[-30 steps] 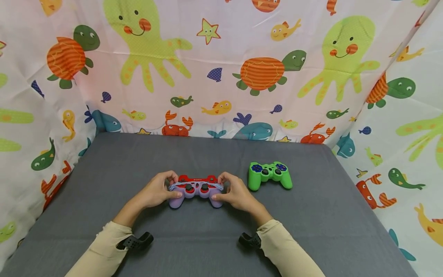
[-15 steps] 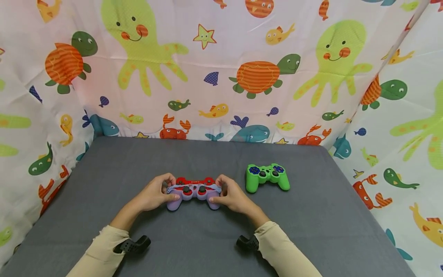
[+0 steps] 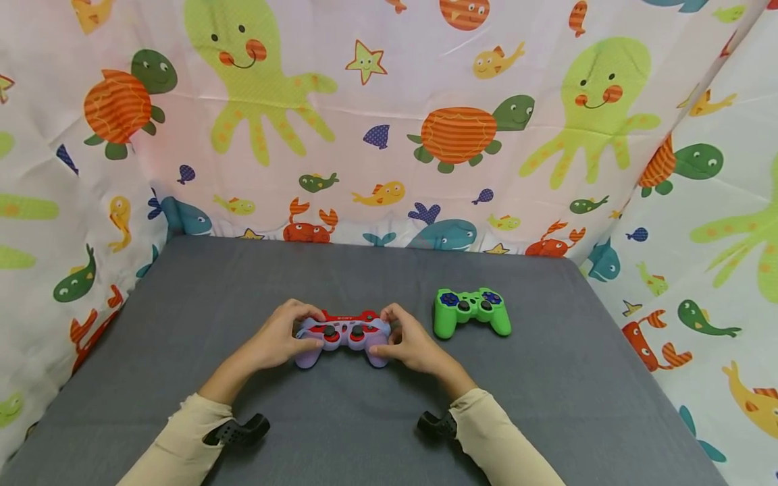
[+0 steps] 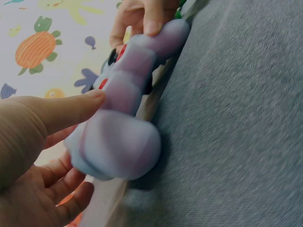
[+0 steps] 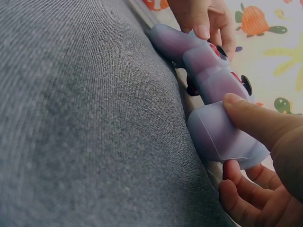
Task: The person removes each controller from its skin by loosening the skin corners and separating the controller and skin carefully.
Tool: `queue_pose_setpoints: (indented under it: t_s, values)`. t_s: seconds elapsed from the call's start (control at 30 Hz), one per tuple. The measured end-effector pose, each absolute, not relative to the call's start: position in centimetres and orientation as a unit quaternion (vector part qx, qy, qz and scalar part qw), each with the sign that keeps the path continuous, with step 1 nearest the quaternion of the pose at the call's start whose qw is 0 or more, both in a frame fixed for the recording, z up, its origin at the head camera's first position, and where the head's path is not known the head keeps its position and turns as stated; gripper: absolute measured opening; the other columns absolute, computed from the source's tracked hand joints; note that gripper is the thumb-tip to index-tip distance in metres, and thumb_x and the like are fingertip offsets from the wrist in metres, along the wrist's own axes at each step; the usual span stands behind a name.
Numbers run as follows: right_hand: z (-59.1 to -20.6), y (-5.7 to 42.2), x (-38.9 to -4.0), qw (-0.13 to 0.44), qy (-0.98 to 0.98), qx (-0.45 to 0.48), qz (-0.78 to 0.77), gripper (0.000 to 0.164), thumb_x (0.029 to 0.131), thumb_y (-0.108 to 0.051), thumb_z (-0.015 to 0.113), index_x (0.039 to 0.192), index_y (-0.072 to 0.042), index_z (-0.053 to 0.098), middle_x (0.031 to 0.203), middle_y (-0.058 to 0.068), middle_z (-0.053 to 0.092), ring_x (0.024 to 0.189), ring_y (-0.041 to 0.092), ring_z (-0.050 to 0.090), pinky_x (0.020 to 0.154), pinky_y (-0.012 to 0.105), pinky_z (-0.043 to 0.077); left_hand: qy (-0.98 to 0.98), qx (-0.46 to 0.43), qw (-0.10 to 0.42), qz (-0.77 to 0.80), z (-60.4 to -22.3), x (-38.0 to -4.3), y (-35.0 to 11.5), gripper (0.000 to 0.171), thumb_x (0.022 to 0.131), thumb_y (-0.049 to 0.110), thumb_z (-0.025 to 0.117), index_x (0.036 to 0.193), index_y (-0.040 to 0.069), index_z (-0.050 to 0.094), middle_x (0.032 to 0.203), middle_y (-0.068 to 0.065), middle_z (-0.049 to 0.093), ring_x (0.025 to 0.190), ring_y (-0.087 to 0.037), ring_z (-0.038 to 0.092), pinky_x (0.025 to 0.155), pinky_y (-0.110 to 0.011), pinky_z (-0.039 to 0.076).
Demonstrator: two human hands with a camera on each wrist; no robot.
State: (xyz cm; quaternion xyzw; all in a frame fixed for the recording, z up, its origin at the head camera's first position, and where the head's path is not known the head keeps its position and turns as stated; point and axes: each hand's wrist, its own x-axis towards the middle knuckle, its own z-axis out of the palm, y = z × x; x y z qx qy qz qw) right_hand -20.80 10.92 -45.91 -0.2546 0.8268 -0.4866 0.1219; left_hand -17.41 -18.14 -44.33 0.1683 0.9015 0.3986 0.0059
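The left hand (image 3: pixel 279 343) and right hand (image 3: pixel 415 344) pinched the lilac sleeve (image 3: pixel 344 335) at both ends, sensibly, as it seemed soft over a stiff red controller (image 3: pixel 348 317).

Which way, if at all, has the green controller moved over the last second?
No, none visible: in the head view, the green controller keeps its place, below and left of the right-hand red crab on the back curtain.

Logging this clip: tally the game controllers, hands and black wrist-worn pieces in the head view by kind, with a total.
Game controllers: 2 (lilac-and-red controller, green controller)
Hands: 2 (left hand, right hand)
Black wrist-worn pieces: 2 (left piece, right piece)
Total: 6
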Motion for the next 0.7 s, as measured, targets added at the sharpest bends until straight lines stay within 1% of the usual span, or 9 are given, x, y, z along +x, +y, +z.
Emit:
queue_pose_setpoints:
  t_s: [0.13,0.27,0.4,0.53,0.57,0.7]
  values:
    - [-45.8,11.0,-20.7,0.121,0.833,-0.25,-0.478,0.047,0.085,-0.013,0.083,0.112,-0.009,0.045,0.112,0.011,0.052,0.062,0.01,0.051,0.057,0.022,0.043,0.9,0.163,0.006,0.405,-44.5,-17.2,-17.5,0.033,0.087,0.025,0.081,0.118,0.018,0.072,0.115,-0.01,0.057,0.11,-0.028,0.049,0.095,-0.05,0.047]
    - [-46.0,11.0,-20.6,0.121,0.834,-0.251,-0.477,0.047,0.085,-0.014,0.083,0.112,-0.009,0.045,0.112,0.012,0.052,0.063,0.01,0.051,0.057,0.022,0.044,0.894,0.157,0.006,0.42,-44.6,-17.0,-17.3,0.031,0.089,0.023,0.079,0.119,0.018,0.073,0.116,-0.011,0.057,0.112,-0.029,0.048,0.098,-0.055,0.046]
    - [-46.2,11.0,-20.6,0.118,0.828,-0.257,-0.484,0.047,0.085,-0.013,0.083,0.112,-0.007,0.045,0.113,0.014,0.051,0.063,0.011,0.05,0.057,0.022,0.043,0.89,0.151,0.017,0.43,-44.6,-17.1,-17.1,0.028,0.09,0.022,0.077,0.118,0.016,0.073,0.119,-0.012,0.057,0.116,-0.032,0.046,0.096,-0.055,0.045]
    - [-46.2,11.0,-20.7,0.116,0.827,-0.261,-0.484,0.047,0.085,-0.012,0.083,0.112,-0.006,0.045,0.111,0.014,0.052,0.063,0.011,0.051,0.057,0.022,0.043,0.89,0.14,0.035,0.433,-44.5,-17.2,-16.9,0.023,0.091,0.017,0.076,0.112,0.012,0.072,0.124,-0.015,0.056,0.122,-0.037,0.042,0.098,-0.057,0.04]
    - [-46.2,11.0,-20.7,0.115,0.829,-0.26,-0.482,0.047,0.084,-0.012,0.083,0.112,-0.007,0.045,0.11,0.013,0.052,0.063,0.011,0.051,0.057,0.022,0.043,0.89,0.14,0.038,0.432,-44.4,-17.2,-16.9,0.021,0.091,0.016,0.075,0.111,0.011,0.072,0.125,-0.016,0.056,0.123,-0.039,0.041,0.099,-0.058,0.039]
    - [-46.1,10.9,-20.7,0.113,0.83,-0.26,-0.481,0.047,0.083,-0.01,0.083,0.111,-0.008,0.045,0.108,0.011,0.052,0.064,0.012,0.051,0.058,0.021,0.043,0.894,0.15,0.036,0.422,-44.1,-17.2,-16.9,0.014,0.09,0.014,0.075,0.103,0.01,0.071,0.123,-0.015,0.057,0.122,-0.04,0.041,0.099,-0.06,0.038]
